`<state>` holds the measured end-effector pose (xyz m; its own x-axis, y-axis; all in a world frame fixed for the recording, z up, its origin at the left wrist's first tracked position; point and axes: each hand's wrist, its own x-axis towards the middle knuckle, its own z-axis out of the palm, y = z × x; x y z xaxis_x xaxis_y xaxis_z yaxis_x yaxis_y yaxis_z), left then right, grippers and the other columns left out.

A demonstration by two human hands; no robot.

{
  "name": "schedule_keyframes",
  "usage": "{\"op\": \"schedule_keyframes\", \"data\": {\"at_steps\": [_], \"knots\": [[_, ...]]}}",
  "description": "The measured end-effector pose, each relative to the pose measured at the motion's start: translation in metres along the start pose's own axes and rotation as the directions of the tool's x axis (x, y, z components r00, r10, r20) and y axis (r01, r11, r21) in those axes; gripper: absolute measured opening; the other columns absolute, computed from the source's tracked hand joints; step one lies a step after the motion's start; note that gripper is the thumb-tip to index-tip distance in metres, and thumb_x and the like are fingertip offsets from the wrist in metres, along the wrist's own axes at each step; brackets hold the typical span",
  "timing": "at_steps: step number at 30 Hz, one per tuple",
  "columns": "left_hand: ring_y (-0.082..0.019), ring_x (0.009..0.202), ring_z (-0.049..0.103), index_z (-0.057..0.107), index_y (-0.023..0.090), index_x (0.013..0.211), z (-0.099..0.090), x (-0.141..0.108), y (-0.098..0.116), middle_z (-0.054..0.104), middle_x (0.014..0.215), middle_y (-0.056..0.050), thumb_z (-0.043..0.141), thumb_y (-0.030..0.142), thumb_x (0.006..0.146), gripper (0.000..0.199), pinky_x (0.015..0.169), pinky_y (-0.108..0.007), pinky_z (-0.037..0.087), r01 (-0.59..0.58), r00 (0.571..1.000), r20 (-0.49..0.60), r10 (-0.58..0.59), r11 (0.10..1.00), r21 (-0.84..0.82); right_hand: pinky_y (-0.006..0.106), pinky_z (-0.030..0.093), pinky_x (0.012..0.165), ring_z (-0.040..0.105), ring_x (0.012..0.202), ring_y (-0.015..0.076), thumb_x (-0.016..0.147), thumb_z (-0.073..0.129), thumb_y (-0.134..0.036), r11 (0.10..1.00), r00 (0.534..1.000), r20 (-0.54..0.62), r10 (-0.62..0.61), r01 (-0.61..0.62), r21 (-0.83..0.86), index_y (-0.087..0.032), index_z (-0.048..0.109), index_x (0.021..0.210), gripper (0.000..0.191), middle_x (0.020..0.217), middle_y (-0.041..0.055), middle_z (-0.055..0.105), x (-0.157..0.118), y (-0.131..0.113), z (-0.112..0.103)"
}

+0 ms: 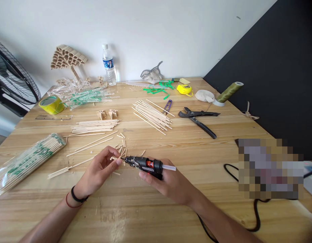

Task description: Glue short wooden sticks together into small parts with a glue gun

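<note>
Closest to the camera, two bare forearms (218, 212) reach over the wooden table (145, 216), a black cable (257, 216) showing on either side of the right one. The right hand (168, 180) is wrapped around a black glue gun (143, 164), its tip at the small stick piece (114, 157) that the left hand (102, 168) pinches between thumb and fingers — these partly hide the piece. Short cut sticks (123, 143) crowd just beyond, while longer loose sticks (90, 145) lie near the left wrist. Farther out come a neat stack of sticks (95, 126), two stick assemblies (101, 114), a spread pile (153, 116) with one stick across the purple snips (168, 106), and pliers (201, 121). A wrapped bundle (31, 162) lies at left — a bottle (109, 67) stands by the wall.
</note>
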<state>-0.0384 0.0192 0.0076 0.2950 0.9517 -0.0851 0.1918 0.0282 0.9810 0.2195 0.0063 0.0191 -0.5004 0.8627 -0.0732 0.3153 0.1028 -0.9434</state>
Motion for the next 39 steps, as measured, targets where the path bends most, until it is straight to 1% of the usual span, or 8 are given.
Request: {"op": "schedule_keyframes", "data": {"at_steps": [4,8,14,22,29,34,39], "knots": [[-0.015,0.074,0.051,0.06,0.02,0.102,0.0002,-0.0005,0.0004,0.061,0.09,-0.003,0.066,0.051,0.098,0.032,0.064,-0.026,0.041,0.008,1.0,0.016,-0.008,1.0,0.004,0.027,0.035,0.061,0.04,0.065,0.0141,0.1,0.06,-0.045,1.0,1.0,0.005,0.0,0.0,0.0,-0.021,0.061,0.087,0.027,0.069,-0.0053,0.044,-0.0005,0.0003,0.0005],[-0.014,0.071,0.049,0.06,0.02,0.101,0.0004,-0.0008,0.0012,0.059,0.086,-0.002,0.065,0.051,0.099,0.032,0.061,-0.025,0.037,0.012,1.0,0.021,-0.012,1.0,0.013,0.027,0.036,0.061,0.042,0.065,0.0142,0.099,0.06,-0.045,1.0,1.0,-0.007,-0.004,0.003,-0.023,-0.021,0.061,0.085,0.027,0.069,-0.005,0.045,-0.0006,0.0004,0.0005],[-0.014,0.068,0.047,0.059,0.02,0.101,0.0003,-0.0011,0.0001,0.058,0.083,-0.001,0.065,0.052,0.099,0.033,0.059,-0.025,0.036,0.032,0.999,0.026,-0.032,0.999,0.024,0.027,0.036,0.059,0.041,0.063,0.0138,0.099,0.06,-0.044,0.999,1.0,-0.017,-0.023,0.023,-0.038,-0.021,0.058,0.08,0.029,0.066,-0.0052,0.044,-0.0005,-0.0014,0.0004],[-0.012,0.065,0.045,0.057,0.02,0.103,0.0001,-0.0021,-0.0002,0.058,0.078,0.001,0.062,0.055,0.1,0.035,0.057,-0.025,0.034,0.06,0.997,0.043,-0.062,0.997,0.05,0.027,0.035,0.061,0.043,0.065,0.0139,0.099,0.061,-0.042,1.0,1.0,-0.004,-0.006,0.006,-0.027,-0.022,0.054,0.08,0.028,0.068,-0.0052,0.046,-0.0001,-0.0005,0.0015],[-0.014,0.071,0.049,0.055,0.02,0.103,-0.0012,-0.0025,-0.001,0.056,0.081,0.0,0.059,0.056,0.101,0.037,0.063,-0.027,0.039,0.066,0.995,0.065,-0.073,0.993,0.099,0.027,0.034,0.06,0.042,0.064,0.0136,0.099,0.06,-0.042,1.0,1.0,0.005,-0.011,0.011,-0.023,-0.022,0.053,0.079,0.03,0.067,-0.0054,0.044,0.0003,-0.0007,0.0022],[-0.013,0.068,0.047,0.055,0.02,0.103,-0.0006,-0.002,-0.0014,0.053,0.079,0.002,0.058,0.056,0.101,0.036,0.061,-0.026,0.037,0.065,0.994,0.076,-0.077,0.987,0.148,0.026,0.033,0.059,0.041,0.063,0.0127,0.099,0.061,-0.039,0.999,1.0,0.001,-0.031,0.031,-0.026,-0.022,0.051,0.077,0.029,0.067,-0.0058,0.043,0.0,-0.0012,0.0021],[-0.013,0.068,0.048,0.055,0.02,0.102,-0.0008,-0.0011,-0.0012,0.054,0.082,0.002,0.056,0.054,0.102,0.034,0.06,-0.025,0.038,0.056,0.992,0.096,-0.077,0.978,0.201,0.026,0.033,0.06,0.041,0.063,0.0125,0.098,0.062,-0.036,0.998,0.999,0.005,-0.049,0.049,-0.031,-0.022,0.05,0.077,0.028,0.067,-0.0061,0.044,0.0016,-0.0012,0.0028]]}}
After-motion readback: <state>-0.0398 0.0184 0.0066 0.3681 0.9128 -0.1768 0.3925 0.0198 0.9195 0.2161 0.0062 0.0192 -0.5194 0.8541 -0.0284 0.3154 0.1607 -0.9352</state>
